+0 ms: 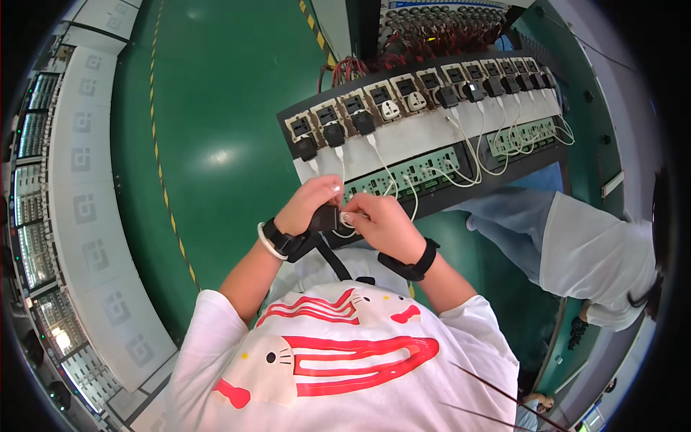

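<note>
Just past my torso, at the near left edge of a long test bench (389, 137), both my hands meet. My left hand (309, 205) is closed around a black power adapter (325, 218). Against the adapter's right side, the fingers of my right hand (380, 222) pinch the end of a white cable (344, 232); the plug itself is mostly hidden by the fingertips. A green circuit board (403, 176) with several white cables plugged in lies just beyond my hands. Black adapters (333, 135) sit in the row of sockets (327, 114) along the bench's far side.
Two white plugs (390, 109) sit mid-row. A second green board (522, 138) lies farther right. Bundled red and black wires (432, 50) fill the back. A person in a white top (594, 245) is at the right. White cabinets (86, 201) line the left across a green floor (216, 93).
</note>
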{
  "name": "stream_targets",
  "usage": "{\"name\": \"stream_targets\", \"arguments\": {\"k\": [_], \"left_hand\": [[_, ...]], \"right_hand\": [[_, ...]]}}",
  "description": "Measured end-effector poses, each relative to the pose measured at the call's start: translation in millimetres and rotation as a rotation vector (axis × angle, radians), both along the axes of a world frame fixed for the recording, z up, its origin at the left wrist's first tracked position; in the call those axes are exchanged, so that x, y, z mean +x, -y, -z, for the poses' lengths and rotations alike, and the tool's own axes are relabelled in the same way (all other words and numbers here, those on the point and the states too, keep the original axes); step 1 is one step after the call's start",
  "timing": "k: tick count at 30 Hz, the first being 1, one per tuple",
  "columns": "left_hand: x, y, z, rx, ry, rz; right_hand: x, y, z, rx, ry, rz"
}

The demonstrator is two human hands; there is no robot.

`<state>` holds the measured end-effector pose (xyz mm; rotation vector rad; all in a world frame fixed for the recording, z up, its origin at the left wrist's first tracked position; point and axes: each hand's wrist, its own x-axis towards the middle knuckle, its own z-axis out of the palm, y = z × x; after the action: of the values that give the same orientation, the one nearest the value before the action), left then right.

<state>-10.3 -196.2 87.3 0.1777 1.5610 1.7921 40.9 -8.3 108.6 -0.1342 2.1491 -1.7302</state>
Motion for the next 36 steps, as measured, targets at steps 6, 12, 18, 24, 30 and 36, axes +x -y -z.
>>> {"name": "stream_targets", "arguments": {"k": [6, 12, 18, 24, 30, 36], "left_hand": [[-2.8, -10.9, 17.6, -0.003, 0.016, 0.023], [-30.0, -38.8, 33.6, -0.005, 0.416, -0.149], [-43.3, -24.2, 25.8, -0.232, 0.200, -0.209], [-31.5, 9.3, 32.8, -0.270, 0.176, -0.278], [-17.9, 18.3, 44.4, -0.299, 0.112, -0.316], [-56.7, -0.2, 53.9, -0.287, -0.445, -0.303]], "right_hand": [[-2.7, -7.2, -2.5, 0.048, 0.095, 0.023], [-26.9, -16.9, 2.6, 0.321, -0.425, -0.108], [-88.3, -60.6, 54.9, 0.221, -0.055, 0.293], [-131.5, -78.8, 121.0, 0.391, -0.160, 0.421], [-134.6, -57.0, 123.1, 0.723, -0.354, 0.427], [-127.3, -39.1, 110.8, 0.910, -0.216, 0.381]]}}
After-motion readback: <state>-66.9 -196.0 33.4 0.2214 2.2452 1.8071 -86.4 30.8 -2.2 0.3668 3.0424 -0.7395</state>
